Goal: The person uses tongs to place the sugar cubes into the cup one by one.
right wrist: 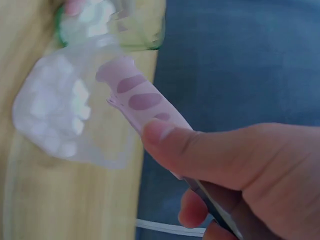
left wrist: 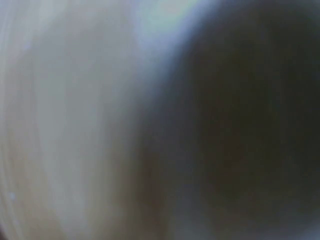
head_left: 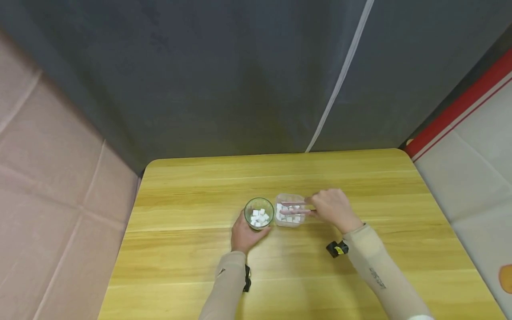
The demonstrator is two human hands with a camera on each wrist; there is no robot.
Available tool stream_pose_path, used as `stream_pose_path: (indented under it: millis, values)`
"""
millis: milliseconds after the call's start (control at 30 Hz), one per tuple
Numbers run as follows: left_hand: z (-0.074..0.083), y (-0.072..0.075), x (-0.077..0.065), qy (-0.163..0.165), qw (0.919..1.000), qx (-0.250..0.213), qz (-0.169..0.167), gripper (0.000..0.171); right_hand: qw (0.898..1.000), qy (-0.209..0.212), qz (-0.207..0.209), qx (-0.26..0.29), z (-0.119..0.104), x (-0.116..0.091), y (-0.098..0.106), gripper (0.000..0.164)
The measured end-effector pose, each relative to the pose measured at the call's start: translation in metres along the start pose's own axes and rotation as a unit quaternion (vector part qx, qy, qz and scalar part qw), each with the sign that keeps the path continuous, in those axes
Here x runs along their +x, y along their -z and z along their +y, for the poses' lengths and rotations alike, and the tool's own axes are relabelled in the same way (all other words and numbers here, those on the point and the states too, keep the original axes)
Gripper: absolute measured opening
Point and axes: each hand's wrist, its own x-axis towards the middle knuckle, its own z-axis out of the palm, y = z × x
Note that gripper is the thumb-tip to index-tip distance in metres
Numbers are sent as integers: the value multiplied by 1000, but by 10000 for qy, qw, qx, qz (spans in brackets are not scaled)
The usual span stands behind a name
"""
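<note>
My left hand curls round the side of a greenish clear glass, which holds several white cubes. Close by on its right stands a clear plastic tub with more white cubes. In my right hand I grip a pair of pink-tipped tongs, their two arms spread over the tub. The right wrist view shows the thumb pressed on the pink end of the tongs, beside the tub. Whether a cube sits between the tips cannot be told. The left wrist view is blurred.
Glass and tub stand on a wooden table. A dark curtain hangs behind its far edge. Pink padded panels flank the left side, and a white panel with a red band flanks the right.
</note>
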Motion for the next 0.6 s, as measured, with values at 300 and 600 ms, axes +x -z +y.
stream_pose_path:
  millis: [300,600]
  values:
    - [-2,-1,0,-4,10000,-45,-17,92,9993,198,-201,-249,-6,4,-19,29]
    - [-8,-6,0,-114,9999,-43,62,94,9974,94,-297,-654,-9,11,-24,22]
